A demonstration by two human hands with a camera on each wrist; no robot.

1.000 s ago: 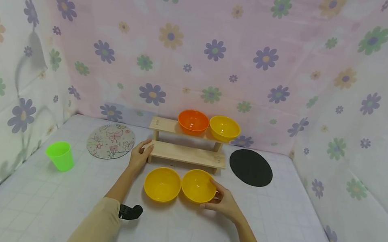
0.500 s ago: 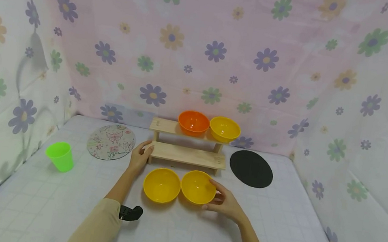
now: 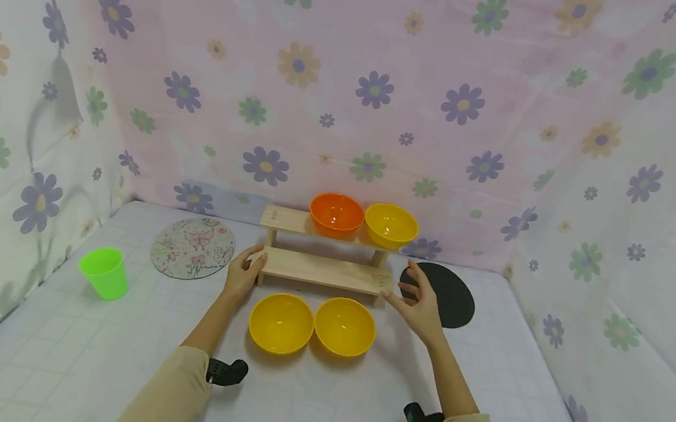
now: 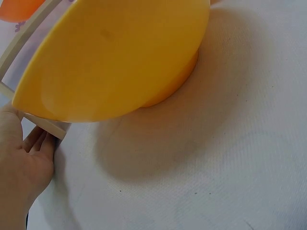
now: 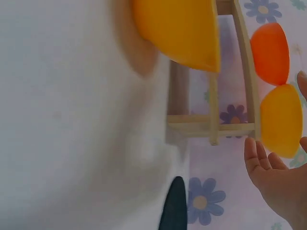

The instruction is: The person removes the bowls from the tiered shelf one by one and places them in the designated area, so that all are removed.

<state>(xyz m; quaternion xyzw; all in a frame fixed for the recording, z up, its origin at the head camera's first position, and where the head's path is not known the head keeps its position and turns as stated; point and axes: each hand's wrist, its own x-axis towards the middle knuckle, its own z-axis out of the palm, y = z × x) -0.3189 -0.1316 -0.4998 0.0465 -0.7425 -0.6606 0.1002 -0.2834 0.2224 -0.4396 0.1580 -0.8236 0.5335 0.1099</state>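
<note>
Left hand (image 3: 242, 274) resting flat on wooden shelf (image 3: 326, 270), right hand (image 3: 421, 306) spread, seemingly just beside it

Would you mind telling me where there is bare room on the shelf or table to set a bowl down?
The lower shelf is bare between both hands; the upper shelf's left end is free beside the orange bowl. Crowded: the table before the rack, with two yellow bowls.

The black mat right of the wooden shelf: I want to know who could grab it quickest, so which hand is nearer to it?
The right hand hovers at the black mat's left edge, overlapping it. The left hand rests on the wooden shelf's far end, well away.
</note>
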